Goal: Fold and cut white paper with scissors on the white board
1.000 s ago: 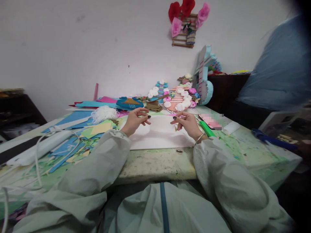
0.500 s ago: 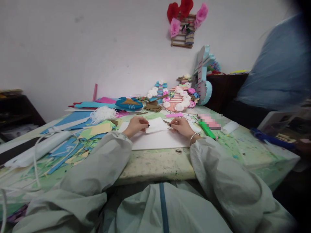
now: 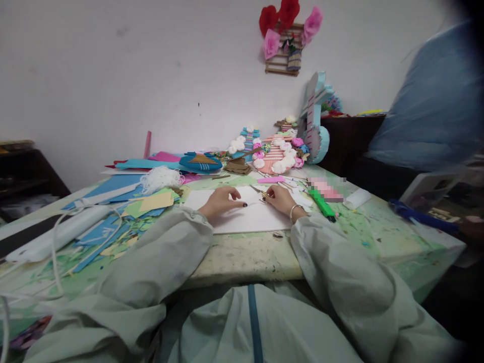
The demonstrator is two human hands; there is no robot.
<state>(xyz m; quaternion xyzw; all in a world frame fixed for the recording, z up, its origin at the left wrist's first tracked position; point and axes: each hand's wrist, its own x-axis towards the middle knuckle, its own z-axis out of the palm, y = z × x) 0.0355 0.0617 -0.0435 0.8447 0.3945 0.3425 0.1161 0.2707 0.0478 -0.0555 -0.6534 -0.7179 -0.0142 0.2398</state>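
My left hand (image 3: pixel 222 202) hovers over a large white sheet (image 3: pixel 247 222), thumb and fingers apart, with nothing between them. In my right hand (image 3: pixel 280 198) is a pair of small scissors (image 3: pixel 263 193), the pointed blade toward the upper left. Fingers hide much of their handles. Both hands are close together above the sheet's middle, at the table's near side. The smaller white paper is hard to pick out against the sheet.
On the left lie coloured paper scraps (image 3: pixel 124 237), white shredded strands (image 3: pixel 162 179) and a white power strip (image 3: pixel 60 234) with a cable. A green marker-like tube (image 3: pixel 321 202) is right of my hand. Paper crafts (image 3: pixel 280 154) stand along the wall.
My left hand has let go of the small white paper, moved slightly right and opened. My right hand has shifted slightly left, still holding the scissors.
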